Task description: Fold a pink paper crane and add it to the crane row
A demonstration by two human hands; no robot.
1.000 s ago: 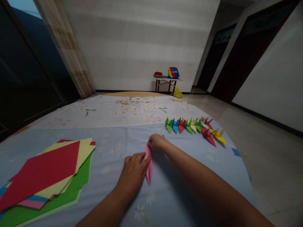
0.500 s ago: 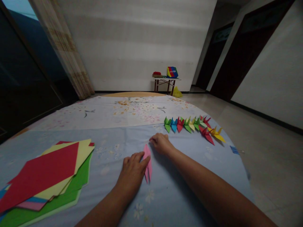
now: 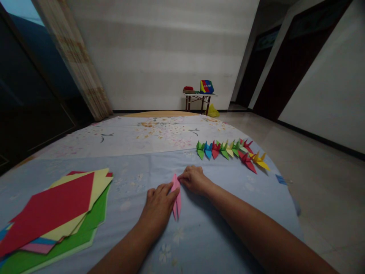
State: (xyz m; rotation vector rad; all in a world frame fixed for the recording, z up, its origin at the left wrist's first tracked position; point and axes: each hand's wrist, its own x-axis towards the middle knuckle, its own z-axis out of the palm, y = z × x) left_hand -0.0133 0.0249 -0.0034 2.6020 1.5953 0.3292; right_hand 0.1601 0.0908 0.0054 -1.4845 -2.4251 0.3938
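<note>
A narrow pink folded paper [image 3: 178,201] lies on the light blue cloth in front of me, its single point facing away and its two split points facing me. My left hand [image 3: 159,203] holds it down from the left, thumb across the middle and fingertips along the left edge. At the upper right edge of the paper is my right hand [image 3: 195,179], its thumb and forefinger pinched together and touching that edge. Whether a flap is caught between them is too small to make out clearly.
Several folded paper cranes [image 3: 215,149] in mixed colours stand in a row at the right. A stack of coloured paper sheets [image 3: 57,209] lies at the left. Flowered cloths cover the round table [image 3: 159,113]. Against the wall stands a small side table [image 3: 199,95].
My right hand has come down and slightly toward me, from just beyond the pink paper to its upper right edge. My left hand keeps its hold on the paper.
</note>
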